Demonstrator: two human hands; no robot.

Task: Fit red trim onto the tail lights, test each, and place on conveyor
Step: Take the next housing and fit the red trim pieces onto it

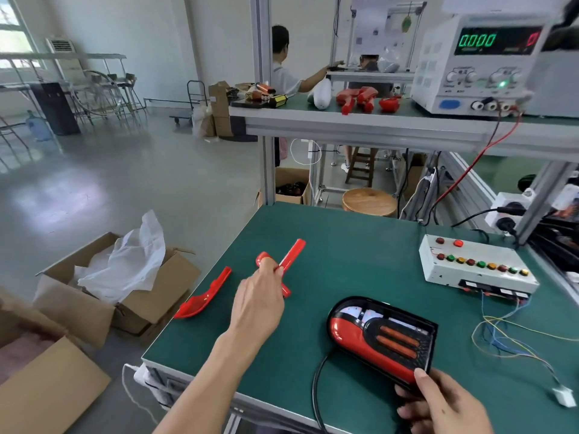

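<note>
A black and red tail light (380, 338) lies on the green bench top, its black cable running off the near edge. My right hand (441, 405) grips its near end, thumb on the red lens. My left hand (258, 300) reaches across the bench and pinches a long red trim piece (289, 256) near its middle, fingers curled round it. A second red trim piece (203, 296) lies by the bench's left edge, untouched.
A white test box with coloured buttons (476, 266) and loose wires sits at the right. A power supply (479, 64) reading 0.000 stands on the upper shelf with red parts (360, 100). Open cardboard boxes (119, 283) stand on the floor left. A person works beyond the shelf.
</note>
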